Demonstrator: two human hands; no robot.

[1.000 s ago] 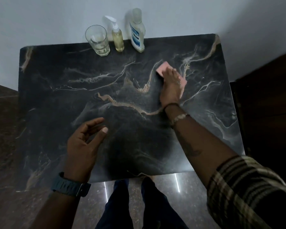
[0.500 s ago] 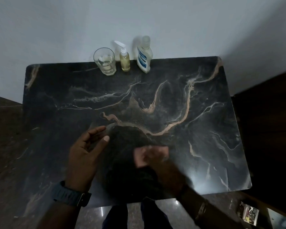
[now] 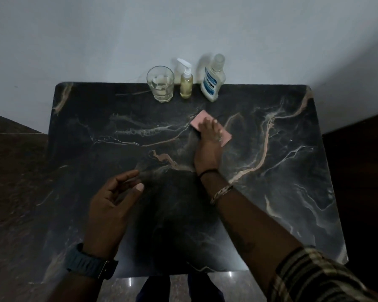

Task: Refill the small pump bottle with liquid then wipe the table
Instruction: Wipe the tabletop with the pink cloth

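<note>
Two hands are over a dark marble-patterned table point(image 3: 271, 192) that stands against a pale wall. The right hand point(image 3: 207, 147) lies flat, fingers straight, pressing a pink cloth point(image 3: 198, 122) against the tabletop a little beyond the middle; the cloth's corners show on either side of the fingers. The left hand point(image 3: 111, 205) hovers nearer the front edge, released and holding nothing, fingers loosely curved; a dark watch point(image 3: 90, 265) is on its wrist. Along the far edge, three things stand upright in a row: a drinking glass point(image 3: 160, 83) with clear liquid on the left, the small pump bottle point(image 3: 186, 83) of yellowish liquid just beside it, and a larger clear bottle point(image 3: 212, 80) with a blue label to the right.
</note>
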